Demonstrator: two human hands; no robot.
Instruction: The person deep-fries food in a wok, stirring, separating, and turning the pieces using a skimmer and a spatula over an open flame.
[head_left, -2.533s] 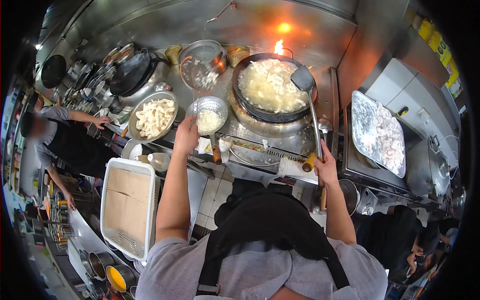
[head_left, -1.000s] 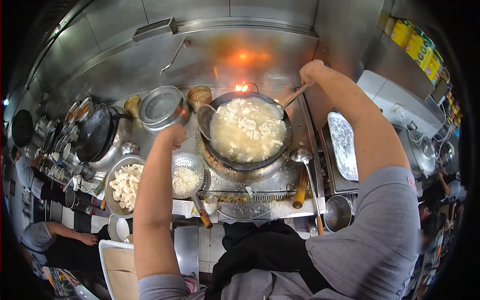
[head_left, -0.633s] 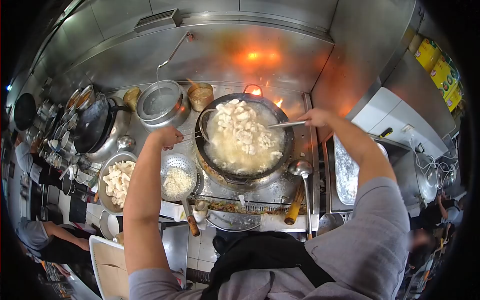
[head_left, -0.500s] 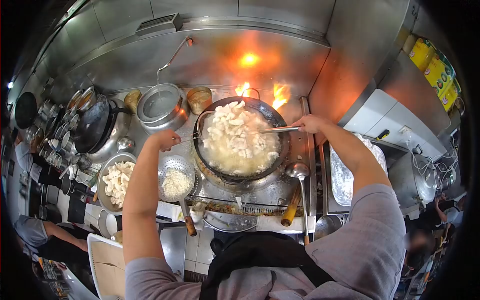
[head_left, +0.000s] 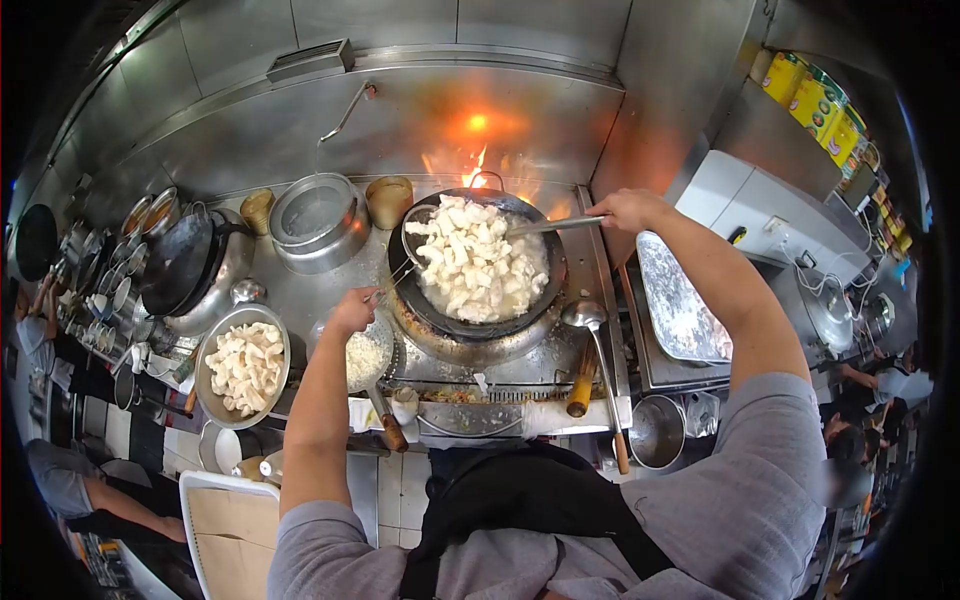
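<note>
Our left hand (head_left: 352, 310) gripped a wire skimmer (head_left: 425, 235), right hand (head_left: 622, 210) a ladle handle (head_left: 555, 225) — flames (head_left: 478, 165) licked the wok (head_left: 478, 262); spilling oil could flare.

One big black wok (head_left: 545, 290), full of pale food pieces. One empty dark wok (head_left: 180, 262). One round metal bowl of white pieces (head_left: 243, 366). One holey metal scoop of white bits (head_left: 372, 358). One shiny steel pot (head_left: 318, 220). Two small brown pots (head_left: 390, 200), (head_left: 259, 209). One flat metal tray (head_left: 682, 308). Two bare hands (head_left: 352, 310), (head_left: 624, 209).
</note>
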